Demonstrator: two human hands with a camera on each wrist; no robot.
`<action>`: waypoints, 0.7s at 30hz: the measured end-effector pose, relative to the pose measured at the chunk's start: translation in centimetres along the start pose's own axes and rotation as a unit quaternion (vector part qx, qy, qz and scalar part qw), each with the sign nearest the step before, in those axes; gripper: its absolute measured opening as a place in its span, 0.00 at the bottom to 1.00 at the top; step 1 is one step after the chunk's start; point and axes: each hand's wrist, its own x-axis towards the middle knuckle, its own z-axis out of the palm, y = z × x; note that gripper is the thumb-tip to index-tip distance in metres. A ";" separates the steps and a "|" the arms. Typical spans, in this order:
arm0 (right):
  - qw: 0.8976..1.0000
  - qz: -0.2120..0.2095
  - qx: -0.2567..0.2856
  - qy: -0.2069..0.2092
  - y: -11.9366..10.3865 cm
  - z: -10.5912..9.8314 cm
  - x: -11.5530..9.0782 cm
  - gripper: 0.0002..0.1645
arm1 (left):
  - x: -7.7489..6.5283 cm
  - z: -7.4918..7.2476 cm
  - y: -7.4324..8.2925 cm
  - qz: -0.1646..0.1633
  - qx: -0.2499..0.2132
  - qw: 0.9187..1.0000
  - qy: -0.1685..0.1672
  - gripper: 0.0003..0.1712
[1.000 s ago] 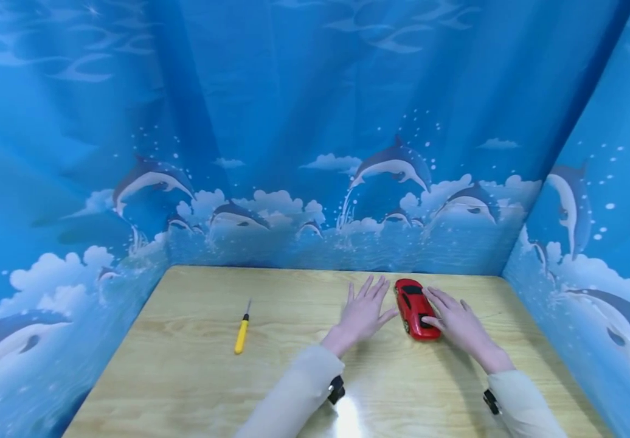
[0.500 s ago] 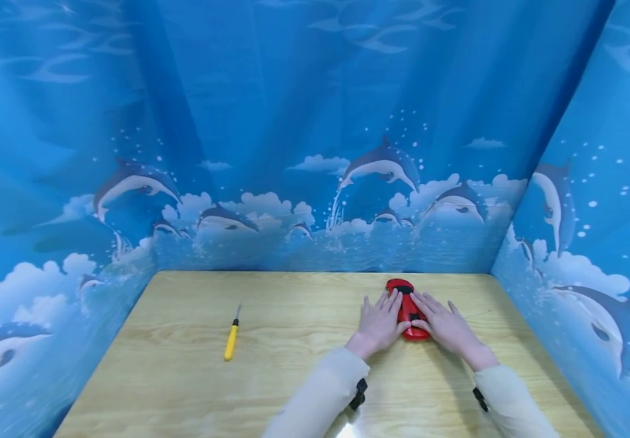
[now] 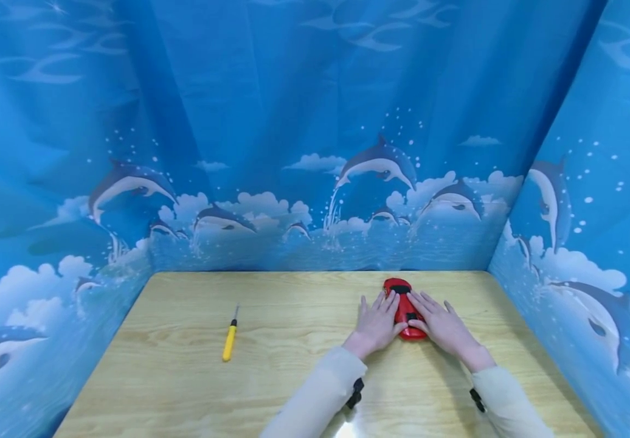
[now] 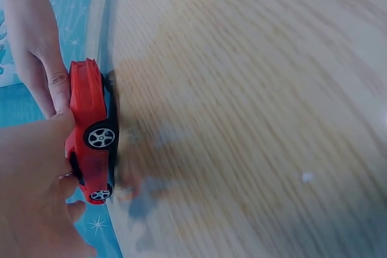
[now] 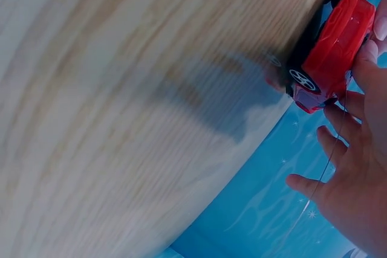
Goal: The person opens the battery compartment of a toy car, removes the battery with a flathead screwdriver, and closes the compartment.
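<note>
A red toy car (image 3: 413,334) stands on the wooden table near its far edge, right of the middle, its wheels down on the tabletop in the left wrist view. My left hand (image 3: 375,325) touches the car from the left, its extended fingers lying over the roof. From the other side my right hand (image 3: 446,330) rests on it in the same way, fingers stretched forward and thumb near the rear end. Both thumbs almost meet over the back of the car. The hands cover part of the roof and sides.
To the left lies a screwdriver (image 3: 230,342) with a yellow handle, its metal tip pointing away. Blue curtains (image 3: 315,121) printed with dolphins enclose the table (image 3: 293,371) at the back and both sides. A thin wire (image 5: 318,180) runs past my right hand.
My left hand has moved right onto the car, and my right hand has closed in over it from the right. The head view has shifted slightly. Over the last half second the hands barely move.
</note>
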 end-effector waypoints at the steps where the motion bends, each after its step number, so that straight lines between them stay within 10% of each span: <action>1: 1.000 -0.001 0.002 0.001 -0.1 0.0 0.0 0.38 | -0.1 -0.1 -0.1 0.000 0.001 1.000 -0.001 0.39; 21: 1.000 -0.014 0.007 0.003 -2.1 -0.2 0.1 0.38 | -1.9 -0.7 -1.5 0.007 -0.006 1.000 -0.006 0.40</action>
